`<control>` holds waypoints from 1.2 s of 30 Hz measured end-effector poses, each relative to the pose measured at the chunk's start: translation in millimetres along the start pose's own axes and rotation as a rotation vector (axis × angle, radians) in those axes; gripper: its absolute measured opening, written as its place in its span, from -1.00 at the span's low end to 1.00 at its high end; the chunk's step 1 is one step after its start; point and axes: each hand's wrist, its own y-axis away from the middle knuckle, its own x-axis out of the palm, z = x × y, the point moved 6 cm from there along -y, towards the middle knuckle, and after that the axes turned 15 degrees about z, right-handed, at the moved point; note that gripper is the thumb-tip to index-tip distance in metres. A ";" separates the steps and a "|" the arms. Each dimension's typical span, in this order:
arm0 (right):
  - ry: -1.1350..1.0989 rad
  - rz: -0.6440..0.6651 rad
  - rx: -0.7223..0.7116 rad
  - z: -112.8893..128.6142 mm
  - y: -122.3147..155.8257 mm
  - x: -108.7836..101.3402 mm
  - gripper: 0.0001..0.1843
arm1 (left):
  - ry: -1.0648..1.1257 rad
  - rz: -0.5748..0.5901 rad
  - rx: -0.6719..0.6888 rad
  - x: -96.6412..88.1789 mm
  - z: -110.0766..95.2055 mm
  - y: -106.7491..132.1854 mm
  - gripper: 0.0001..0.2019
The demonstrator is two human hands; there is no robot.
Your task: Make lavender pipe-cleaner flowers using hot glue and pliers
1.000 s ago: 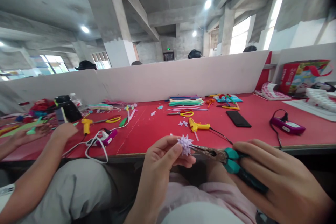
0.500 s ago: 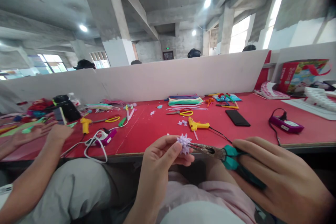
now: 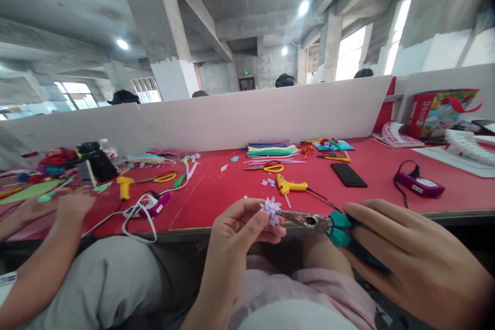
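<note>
Between the thumb and fingers of my left hand (image 3: pixel 235 242) is a small spiky lavender flower (image 3: pixel 271 211). My right hand (image 3: pixel 410 252) is wrapped round the teal handles of a pair of long-nose pliers (image 3: pixel 319 223), whose worn metal jaws point left. The tips of the jaws meet the flower's right side; whether they grip a part of it I cannot make out. Both hands are in front of the table's near edge, above my lap. Just beyond them on the table lies a yellow glue gun (image 3: pixel 291 185), with small lavender pieces (image 3: pixel 267 182) beside it.
On the red table (image 3: pixel 216 185) are yellow-handled scissors (image 3: pixel 270 166), bundled pipe cleaners (image 3: pixel 273 150), a black phone (image 3: pixel 348 175) and a purple power strip (image 3: pixel 421 184). A white partition (image 3: pixel 263 118) runs behind. At left, a co-worker's hands (image 3: pixel 73 203) work near another glue gun (image 3: pixel 124 187).
The pliers' jaws look slightly wider apart near the pivot, with their tips still at the flower. My left hand keeps its hold. The co-worker's hands have moved a little left.
</note>
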 end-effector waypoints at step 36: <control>0.368 0.059 -0.076 14.5 -14.6 -14.3 -0.69 | 0.161 0.176 -0.116 4.9 9.0 -9.8 -0.80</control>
